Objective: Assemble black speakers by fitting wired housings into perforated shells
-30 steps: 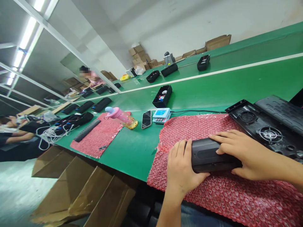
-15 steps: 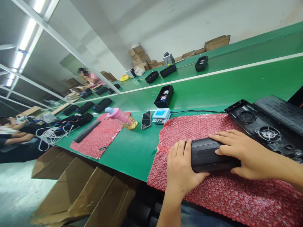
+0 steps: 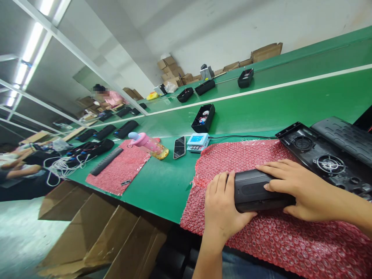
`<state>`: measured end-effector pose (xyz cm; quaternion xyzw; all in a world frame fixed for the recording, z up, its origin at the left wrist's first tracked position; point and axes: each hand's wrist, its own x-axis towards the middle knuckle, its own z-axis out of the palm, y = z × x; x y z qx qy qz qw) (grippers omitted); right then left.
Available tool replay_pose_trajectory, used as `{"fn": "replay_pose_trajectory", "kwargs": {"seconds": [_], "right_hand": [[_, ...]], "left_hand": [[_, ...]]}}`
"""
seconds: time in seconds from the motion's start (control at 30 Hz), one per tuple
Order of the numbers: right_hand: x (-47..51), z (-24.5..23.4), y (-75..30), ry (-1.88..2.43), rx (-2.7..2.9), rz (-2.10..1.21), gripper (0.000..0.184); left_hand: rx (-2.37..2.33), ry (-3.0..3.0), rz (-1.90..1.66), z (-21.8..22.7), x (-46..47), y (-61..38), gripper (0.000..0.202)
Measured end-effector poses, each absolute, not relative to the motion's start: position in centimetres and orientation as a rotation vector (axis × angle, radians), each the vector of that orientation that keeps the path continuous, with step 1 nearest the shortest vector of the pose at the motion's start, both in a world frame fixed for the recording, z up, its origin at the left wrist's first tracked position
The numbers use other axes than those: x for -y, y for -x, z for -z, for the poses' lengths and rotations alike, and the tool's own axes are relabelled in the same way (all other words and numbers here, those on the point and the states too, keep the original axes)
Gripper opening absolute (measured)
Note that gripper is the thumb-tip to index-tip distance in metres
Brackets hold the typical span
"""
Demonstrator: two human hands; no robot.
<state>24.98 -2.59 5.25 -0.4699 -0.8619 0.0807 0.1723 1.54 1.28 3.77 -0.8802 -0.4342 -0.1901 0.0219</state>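
A black speaker case (image 3: pixel 251 189) lies on red bubble wrap (image 3: pixel 279 244) in front of me. My left hand (image 3: pixel 222 205) is closed around its left end, thumb along the near side and fingers over the far edge. My right hand (image 3: pixel 299 188) grips the right part, its fingers across the top and thumb at the near side. The case's underside and right end are hidden. Just beyond my right hand sits a black moulded panel (image 3: pixel 331 164) with round speaker grilles.
Past the wrap stand a light-blue tester (image 3: pixel 198 142) with a cable, a phone (image 3: pixel 179 147) and a pink-lidded bottle (image 3: pixel 149 145). An open black case (image 3: pixel 203 118) with wires lies on the green surface behind. Cardboard (image 3: pixel 87 232) stands at lower left. Co-workers sit farther left.
My hands and the speaker case hold still. The open case behind the tester has shifted slightly right, while cases on the far strip have slid slightly left. The co-worker in pink has moved their head.
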Motion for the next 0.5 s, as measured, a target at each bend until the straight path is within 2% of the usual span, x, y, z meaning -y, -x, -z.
{"fn": "replay_pose_trajectory", "kwargs": {"seconds": [0.5], "right_hand": [[2.91, -5.33, -24.61, 1.347, 2.446, -0.249, 0.044]], "left_hand": [[1.337, 2.704, 0.617, -3.78, -1.17, -1.6, 0.096]]}}
